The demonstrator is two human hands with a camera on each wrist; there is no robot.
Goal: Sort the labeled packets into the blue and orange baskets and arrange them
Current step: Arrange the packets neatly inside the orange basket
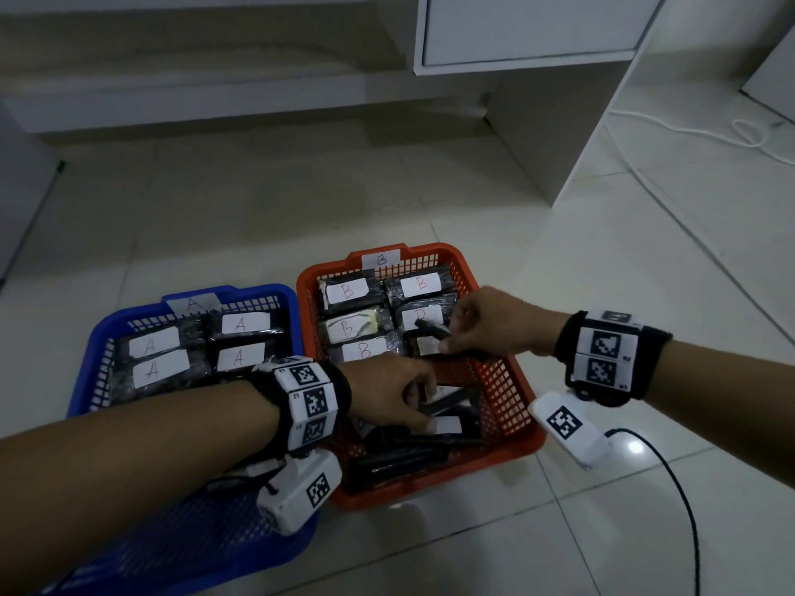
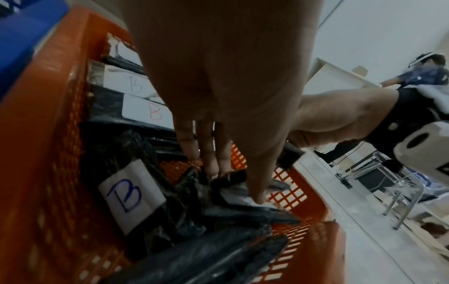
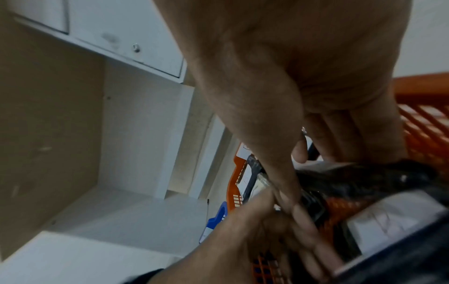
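The blue basket [image 1: 86, 350] holds black packets labeled A [image 1: 241, 324] in rows. To its right, the orange basket [image 1: 529, 428] has packets labeled B [image 1: 348, 290] lined up at its far end and loose black packets heaped at its near end. My left hand [image 1: 419, 410] reaches into that heap and pinches a tilted black packet [image 1: 451, 402] between thumb and fingers [image 2: 206, 153]. My right hand [image 1: 447, 337] grips another black packet [image 1: 430, 326] over the right column of B packets; the right wrist view shows that packet [image 3: 364, 173] under the fingers.
Both baskets stand on a pale tiled floor. A white cabinet [image 1: 529, 32] hangs behind them, with its side panel at the right. A white cable [image 1: 748, 135] and a black cable [image 1: 684, 501] lie on the floor at right. A person [image 2: 422, 73] and a metal chair [image 2: 403, 198] are far off.
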